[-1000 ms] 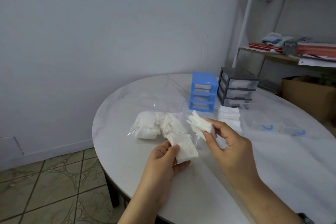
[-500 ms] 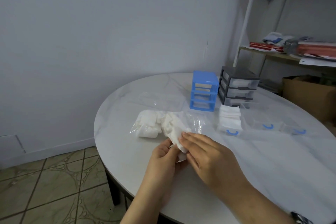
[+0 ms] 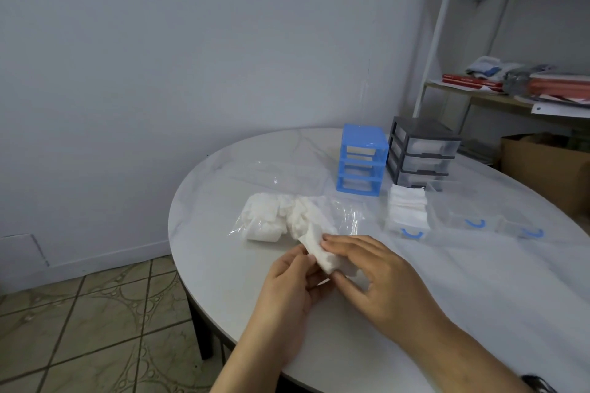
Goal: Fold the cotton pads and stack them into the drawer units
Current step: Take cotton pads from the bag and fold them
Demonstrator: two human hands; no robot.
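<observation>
Left hand (image 3: pixel 289 285): a cotton pad (image 3: pixel 322 250) is being pinched from the left side, thumb and fingers curled onto it, just above the table (image 3: pixel 479 313).
Right hand (image 3: pixel 375 274): the same pad is being gripped from the right, fingers laid over its top, thumb tucked beneath; both hands are being kept close together on it.
Cotton pad: 1 white piece is being held partly folded between the 2 hands, just in front of the bag.
Plastic bag (image 3: pixel 289 217): loose white pads are being kept inside it, lying flat beyond the hands.
Removed drawers (image 3: pixel 412 217): 3 clear trays with blue handles are lying in a row to the right; the nearest is being filled with a stack of folded pads.
Blue drawer unit (image 3: pixel 362 163): standing upright, slots open, beside the grey drawer unit (image 3: pixel 421 151).
Shelf (image 3: pixel 510 96): papers and red books are being stored on it.
</observation>
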